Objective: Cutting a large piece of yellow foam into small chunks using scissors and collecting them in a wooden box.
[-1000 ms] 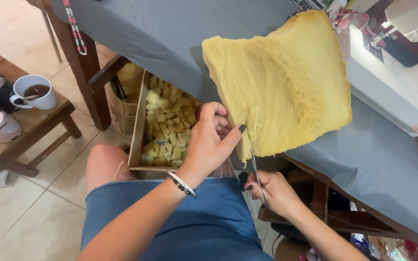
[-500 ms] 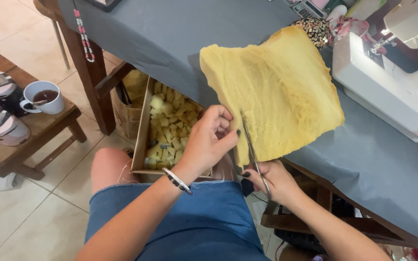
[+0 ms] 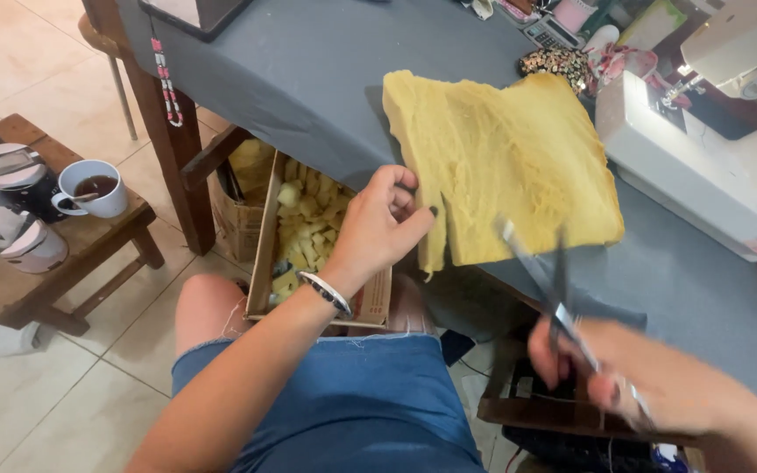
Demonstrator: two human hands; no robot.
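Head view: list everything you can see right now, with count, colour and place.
foam sheet: 1, yellow, on the table edge, held by the left hand
scissors: 1, silver, blades open, blurred, below the sheet
cardboard box: 1, brown, holds yellow foam pieces, under the table
table cloth: 1, grey
sewing machine: 1, white, far right
mug: 1, white, on the wooden bench, left
left hand: pinching the sheet's edge
right hand: holding the scissors
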